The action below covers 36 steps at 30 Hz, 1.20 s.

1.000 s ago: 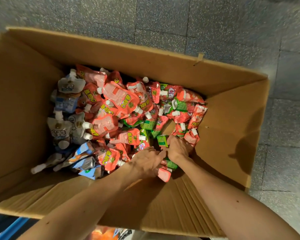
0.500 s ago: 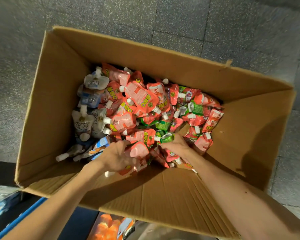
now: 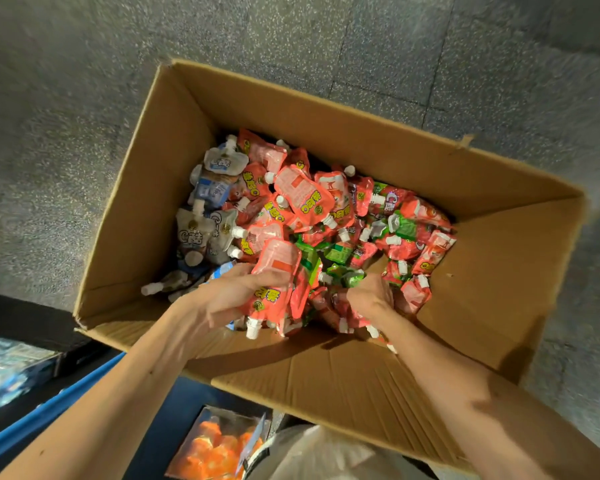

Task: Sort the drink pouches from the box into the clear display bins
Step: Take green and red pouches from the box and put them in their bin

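An open cardboard box [image 3: 326,112] stands on the floor, filled with drink pouches. Red pouches [image 3: 305,199] make up most of the pile, white and blue ones [image 3: 219,188] lie along its left side, and green ones [image 3: 340,252] are mixed into the middle. My left hand [image 3: 222,296] grips a red pouch [image 3: 274,282] with its white cap pointing down, lifted above the heap. Close to the right, my right hand [image 3: 369,297] holds a bunch of pouches, with a green pouch [image 3: 350,277] at its fingertips and red ones under the palm.
Grey speckled floor tiles [image 3: 84,98] surround the box. At the lower left a blue edge [image 3: 49,407] crosses the view. Below the box lie a clear bin of orange packets [image 3: 215,448] and a white plastic bag [image 3: 326,455].
The view has swung so the box sits further right. My left hand has raised a red pouch out of the pile. My right hand has closed around pouches with a green one on top.
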### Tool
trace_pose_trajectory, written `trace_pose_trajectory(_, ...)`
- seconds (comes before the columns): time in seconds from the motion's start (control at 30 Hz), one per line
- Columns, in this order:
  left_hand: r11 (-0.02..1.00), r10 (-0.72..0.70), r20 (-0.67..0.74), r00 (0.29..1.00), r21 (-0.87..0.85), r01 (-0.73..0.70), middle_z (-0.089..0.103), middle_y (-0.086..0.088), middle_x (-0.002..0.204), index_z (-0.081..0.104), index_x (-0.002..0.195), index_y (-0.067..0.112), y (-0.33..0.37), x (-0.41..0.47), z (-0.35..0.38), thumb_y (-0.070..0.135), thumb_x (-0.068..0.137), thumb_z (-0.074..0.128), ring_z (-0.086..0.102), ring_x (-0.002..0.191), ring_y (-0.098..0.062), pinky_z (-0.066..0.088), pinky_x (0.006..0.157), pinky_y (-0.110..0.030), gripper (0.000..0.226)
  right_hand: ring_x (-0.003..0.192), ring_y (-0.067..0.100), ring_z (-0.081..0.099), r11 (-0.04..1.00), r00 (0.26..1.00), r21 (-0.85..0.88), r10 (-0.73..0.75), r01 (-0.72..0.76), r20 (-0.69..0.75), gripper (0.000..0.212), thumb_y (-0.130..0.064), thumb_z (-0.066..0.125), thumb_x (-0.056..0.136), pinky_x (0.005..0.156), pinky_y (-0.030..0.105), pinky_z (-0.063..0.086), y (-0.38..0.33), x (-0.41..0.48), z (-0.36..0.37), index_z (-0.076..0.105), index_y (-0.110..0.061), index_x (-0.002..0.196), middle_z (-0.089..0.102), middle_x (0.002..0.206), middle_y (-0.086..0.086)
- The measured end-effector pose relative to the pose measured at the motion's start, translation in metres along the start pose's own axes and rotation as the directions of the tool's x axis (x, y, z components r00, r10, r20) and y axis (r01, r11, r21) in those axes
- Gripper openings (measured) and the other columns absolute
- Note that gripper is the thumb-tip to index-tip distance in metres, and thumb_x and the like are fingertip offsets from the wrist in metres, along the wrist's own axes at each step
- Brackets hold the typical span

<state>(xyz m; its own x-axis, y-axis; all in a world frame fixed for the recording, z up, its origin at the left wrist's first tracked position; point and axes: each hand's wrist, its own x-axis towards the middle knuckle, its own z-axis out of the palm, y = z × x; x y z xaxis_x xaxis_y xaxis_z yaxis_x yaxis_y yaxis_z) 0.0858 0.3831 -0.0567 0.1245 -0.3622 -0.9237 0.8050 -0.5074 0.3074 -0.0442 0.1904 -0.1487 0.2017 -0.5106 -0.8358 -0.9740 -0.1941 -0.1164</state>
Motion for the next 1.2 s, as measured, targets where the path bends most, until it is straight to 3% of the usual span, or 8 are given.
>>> trace_pose_trajectory(0.2, 0.993, 0.111, -0.06, 0.992, -0.038, -0.113, 0.07, -0.015, 0.116, 0.066, 0.116, 0.002, 0.003, -0.032, 0.026, 0.032, 0.08, 0.079, 0.065, 0.103, -0.028, 0.051, 0.095, -0.05, 0.048, 0.087, 0.016, 0.064, 0.932, 0.967, 0.362, -0.073, -0.022, 0.245, 0.044, -0.025, 0.086, 0.071, 0.067, 0.036, 0.055, 0.022, -0.032, -0.063, 0.054, -0.004, 0.091, 0.062, 0.093, 0.008)
trace_pose_trajectory(0.3, 0.973, 0.188, -0.072, 0.979, -0.124, -0.196, 0.069, -0.013, 0.1, 0.072, 0.098, 0.007, 0.002, -0.056, 0.059, 0.024, 0.092, 0.066, 0.064, 0.082, -0.023, 0.051, 0.08, -0.037, 0.019, 0.092, 0.022, 0.073, 0.856, 0.926, 0.517, -0.187, -0.01, 0.329, 0.091, -0.038, 0.098, 0.046, 0.08, 0.04, 0.06, 0.028, -0.049, -0.087, 0.059, 0.002, 0.118, 0.072, 0.106, 0.016)
trace_pose_trajectory(0.43, 0.92, 0.334, -0.116, 0.935, -0.174, -0.351, 0.071, -0.018, 0.104, 0.069, 0.106, 0.005, -0.009, -0.095, 0.102, 0.026, 0.096, 0.06, 0.067, 0.085, -0.024, 0.053, 0.08, -0.035, 0.024, 0.083, 0.03, 0.069, 0.694, 0.806, 0.718, -0.452, 0.05, 0.381, 0.011, -0.007, 0.075, 0.082, 0.08, 0.038, 0.056, 0.018, -0.102, -0.12, 0.072, 0.002, 0.088, 0.071, 0.098, 0.025)
trace_pose_trajectory(0.53, 0.827, 0.433, -0.238, 0.869, -0.28, -0.488, 0.072, -0.016, 0.108, 0.065, 0.118, 0.002, -0.022, -0.137, 0.131, 0.023, 0.098, 0.055, 0.071, 0.084, -0.024, 0.058, 0.076, -0.033, 0.031, 0.065, 0.023, 0.069, 0.628, 0.72, 0.767, -0.593, 0.133, 0.36, 0.017, -0.001, 0.067, 0.085, 0.067, 0.035, 0.06, 0.019, -0.146, -0.142, 0.071, -0.004, 0.069, 0.071, 0.075, 0.015)
trace_pose_trajectory(0.67, 0.666, 0.524, -0.412, 0.745, -0.346, -0.66, 0.072, -0.019, 0.103, 0.059, 0.125, -0.004, -0.055, -0.196, 0.163, 0.022, 0.096, 0.056, 0.072, 0.08, -0.024, 0.06, 0.069, -0.033, 0.039, 0.059, 0.021, 0.066, 0.606, 0.576, 0.736, -0.731, 0.301, 0.367, 0.007, -0.003, 0.064, 0.086, 0.055, 0.03, 0.056, 0.027, -0.209, -0.156, 0.07, -0.001, 0.083, 0.069, 0.074, 0.013)
trace_pose_trajectory(0.93, 0.402, 0.51, -0.751, 0.418, -0.222, -0.889, 0.065, -0.029, 0.121, 0.059, 0.126, -0.006, -0.145, -0.33, 0.189, 0.035, 0.078, 0.071, 0.063, 0.111, -0.043, 0.048, 0.101, -0.056, 0.065, 0.056, 0.014, 0.064, 0.413, 0.075, 0.807, -0.903, 0.423, 0.423, 0.011, -0.008, 0.074, 0.073, 0.053, 0.025, 0.053, 0.033, -0.372, -0.124, 0.074, -0.012, 0.083, 0.068, 0.069, 0.003)
trace_pose_trajectory(1.07, 0.322, 0.433, -0.878, 0.202, -0.059, -0.945, 0.074, -0.014, 0.095, 0.071, 0.096, 0.007, -0.197, -0.395, 0.197, 0.024, 0.094, 0.063, 0.07, 0.079, -0.023, 0.058, 0.079, -0.036, 0.018, 0.063, 0.012, 0.068, 0.299, -0.097, 0.787, -0.906, 0.539, 0.411, 0.026, -0.023, 0.079, 0.076, 0.057, 0.023, 0.054, 0.046, -0.454, -0.09, 0.07, -0.008, 0.095, 0.073, 0.077, 0.002)
trace_pose_trajectory(1.2, 0.277, 0.382, -0.924, 0.025, 0.088, -0.957, 0.075, -0.004, 0.086, 0.07, 0.096, 0.013, -0.262, -0.461, 0.211, 0.024, 0.096, 0.06, 0.071, 0.07, -0.013, 0.059, 0.068, -0.027, 0.015, 0.079, 0.021, 0.073, 0.2, -0.187, 0.732, -0.893, 0.652, 0.41, 0.047, -0.028, 0.089, 0.068, 0.068, 0.032, 0.06, 0.064, -0.53, -0.041, 0.069, -0.004, 0.104, 0.076, 0.091, 0.01)
